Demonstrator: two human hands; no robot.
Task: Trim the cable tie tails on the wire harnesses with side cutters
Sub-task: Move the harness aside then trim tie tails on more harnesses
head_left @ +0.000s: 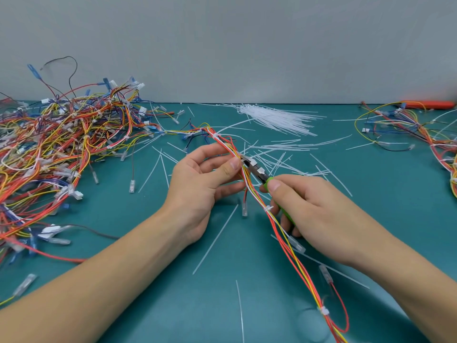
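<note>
A harness (291, 246) of red, yellow and white wires runs diagonally from the table's middle toward the lower right. My left hand (205, 184) pinches the harness between thumb and fingers just left of a white cable tie. My right hand (309, 206) grips the green handles of the side cutters (258, 172). The cutters' metal jaws sit at the tie beside my left thumb. Two more white ties (268, 208) (324, 311) sit lower on the same harness, with no long tails showing.
A big tangled pile of harnesses (61, 149) fills the left of the green mat (153, 288). A smaller pile (415, 129) lies at the far right, with an orange tool (430, 104) behind it. A bundle of unused white ties (274, 118) and several cut tails (284, 159) lie scattered mid-table.
</note>
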